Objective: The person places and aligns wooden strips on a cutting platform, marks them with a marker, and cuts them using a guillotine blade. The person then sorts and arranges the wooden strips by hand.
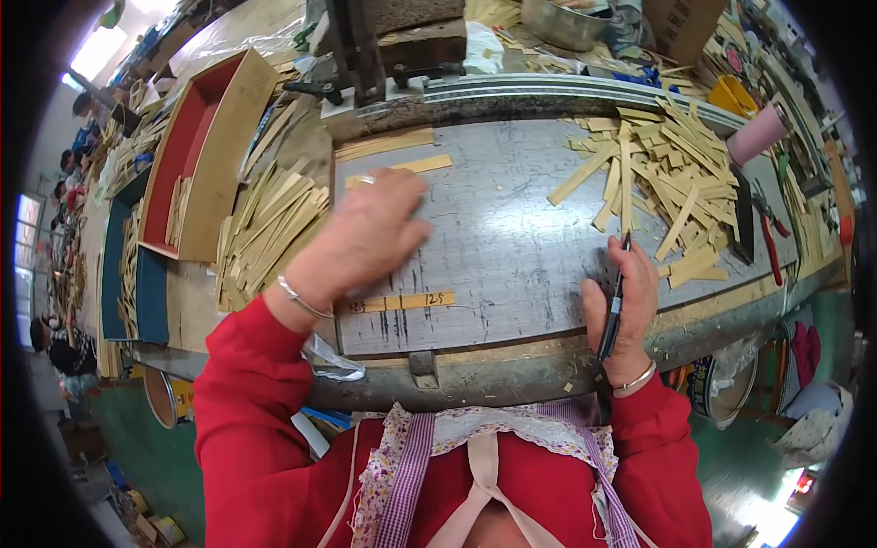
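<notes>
My left hand (pixel 375 219) is over the left side of a grey metal board (pixel 512 247), slightly blurred, with its thumb apart from its bent fingers and nothing visible in its grip. Just beyond its fingers lies a flat bamboo strip (pixel 425 165). Closer to me, a marked strip (pixel 425 300) bears black lines and the number 12.5. At the board's right side, my right hand (pixel 635 297) holds a slim black pen (pixel 615 315). Its fingertips are close to the end of a long strip (pixel 626 183) that leans out of a loose pile of bamboo strips (pixel 681 173).
More strips (pixel 274 228) are heaped left of the board, beside a red-lined wooden box (pixel 224 151) and a blue box (pixel 151 301). A metal rail (pixel 566 89) runs along the back. Red-handled pliers (pixel 773 242) and a pink roll (pixel 758 132) stand right.
</notes>
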The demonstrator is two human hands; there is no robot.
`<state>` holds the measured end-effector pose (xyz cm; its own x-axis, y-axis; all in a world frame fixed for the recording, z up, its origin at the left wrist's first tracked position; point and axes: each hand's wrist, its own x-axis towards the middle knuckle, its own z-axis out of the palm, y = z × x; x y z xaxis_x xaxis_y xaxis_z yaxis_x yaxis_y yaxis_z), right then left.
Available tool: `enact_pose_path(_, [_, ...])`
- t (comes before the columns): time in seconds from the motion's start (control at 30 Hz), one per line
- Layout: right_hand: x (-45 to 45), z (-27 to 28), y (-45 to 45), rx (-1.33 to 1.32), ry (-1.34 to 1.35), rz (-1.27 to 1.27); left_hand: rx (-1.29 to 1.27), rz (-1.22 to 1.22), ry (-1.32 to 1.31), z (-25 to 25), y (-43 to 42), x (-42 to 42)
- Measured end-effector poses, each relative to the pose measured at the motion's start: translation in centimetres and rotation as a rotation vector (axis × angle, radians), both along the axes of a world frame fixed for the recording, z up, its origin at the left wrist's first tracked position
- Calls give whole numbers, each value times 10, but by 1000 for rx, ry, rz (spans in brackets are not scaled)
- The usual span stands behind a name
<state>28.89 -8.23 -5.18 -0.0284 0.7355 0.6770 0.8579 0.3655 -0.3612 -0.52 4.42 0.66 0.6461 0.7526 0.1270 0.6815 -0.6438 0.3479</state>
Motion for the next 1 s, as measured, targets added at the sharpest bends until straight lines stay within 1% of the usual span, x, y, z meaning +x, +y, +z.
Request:
enact_pose_path(0.03, [0,0,-1,-5,-6,-7,-20,-8,42,-3,-3,7])
enact_pose_path(0.1, [-1,-1,-1,-16,-15,-17,17,7,58,-5,-4,10])
enact_pose_path(0.2, [-1,-2,0,-17,-1,-5,5,6,70,-8,1,6])
enact_pose_path(0.3, [0,-3,0,-27,-3,-7,51,1,35,-11,5,0])
enact_pose_path(0.7, [0,0,0,-32,-15,0,30,21,48,-9,12,-7])
enact_pose_path(0.8, [0,0,0,-24,-17,-8,57,34,72,-6,10,-6])
enact_pose_path(0.9, [0,1,1,0,-7,-11,89,19,24,-7,13,1])
enact_pose_path(0.93, [-1,2,1,-4,12,-11,160,-26,-14,-3,14,7])
enact_pose_path(1.0, [-1,4,2,3,28,4,26,-46,30,9,17,32])
